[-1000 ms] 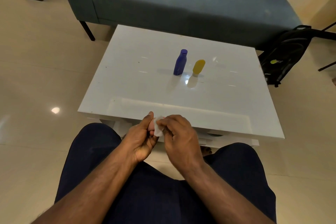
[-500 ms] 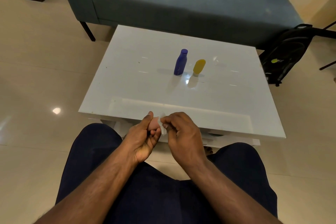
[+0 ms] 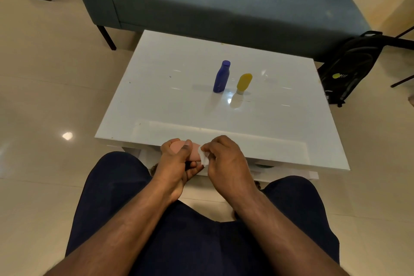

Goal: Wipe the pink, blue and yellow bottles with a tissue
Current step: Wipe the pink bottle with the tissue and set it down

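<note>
Left hand (image 3: 177, 163) curled round the pink bottle (image 3: 195, 152), held sideways just off the near edge of the white table (image 3: 156, 105), thumb laid over it. Right hand (image 3: 226, 161) pinching the tissue (image 3: 204, 157) against the bottle's right end. Farther out from the grip, mid-table: blue bottle (image 3: 221, 76) upright, yellow bottle (image 3: 243, 82) just right of it, apart.

A black backpack (image 3: 349, 67) leans beside the teal sofa (image 3: 224, 0).
</note>
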A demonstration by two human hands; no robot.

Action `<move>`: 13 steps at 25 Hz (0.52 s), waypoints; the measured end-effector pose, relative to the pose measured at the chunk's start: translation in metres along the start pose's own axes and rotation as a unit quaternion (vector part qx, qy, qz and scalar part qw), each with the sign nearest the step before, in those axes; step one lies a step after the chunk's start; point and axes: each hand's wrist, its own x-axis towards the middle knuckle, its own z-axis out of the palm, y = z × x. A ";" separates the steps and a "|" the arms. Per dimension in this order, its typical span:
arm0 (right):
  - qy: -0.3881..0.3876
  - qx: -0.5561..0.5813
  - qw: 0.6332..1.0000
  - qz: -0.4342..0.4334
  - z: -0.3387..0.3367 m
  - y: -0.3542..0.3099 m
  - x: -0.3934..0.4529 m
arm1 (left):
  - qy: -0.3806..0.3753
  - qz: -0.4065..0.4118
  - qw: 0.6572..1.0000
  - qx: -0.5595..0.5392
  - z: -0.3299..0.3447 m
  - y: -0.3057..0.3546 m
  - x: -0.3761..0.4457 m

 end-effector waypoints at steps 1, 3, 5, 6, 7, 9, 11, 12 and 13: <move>-0.017 0.001 0.999 0.029 -0.002 0.002 0.004 | 0.009 0.011 1.000 0.008 0.002 0.000 -0.002; -0.036 -0.025 0.999 0.029 -0.003 -0.002 0.001 | 0.019 0.026 0.999 0.027 0.003 -0.001 -0.003; -0.058 -0.066 0.996 -0.028 0.000 -0.010 -0.011 | 0.025 0.033 0.998 0.043 0.001 0.000 -0.003; -0.064 -0.067 0.995 -0.044 0.000 -0.010 -0.014 | 0.026 0.033 0.998 0.047 0.001 0.001 -0.002; -0.060 -0.054 0.996 -0.033 -0.001 -0.006 -0.012 | 0.025 0.031 0.998 0.047 0.002 0.001 -0.002; -0.021 -0.007 0.999 0.025 -0.003 0.006 -0.001 | 0.015 0.030 0.999 0.040 0.003 0.001 -0.003; -0.019 0.003 0.997 0.073 -0.010 0.011 0.007 | -0.003 0.033 0.999 0.041 0.003 0.000 -0.006; -0.030 0.005 0.996 0.081 -0.012 0.010 0.007 | -0.014 0.036 0.998 0.043 0.002 0.000 -0.006; -0.041 0.008 0.996 0.076 -0.012 0.008 0.005 | -0.024 0.037 0.998 0.043 0.001 0.001 -0.007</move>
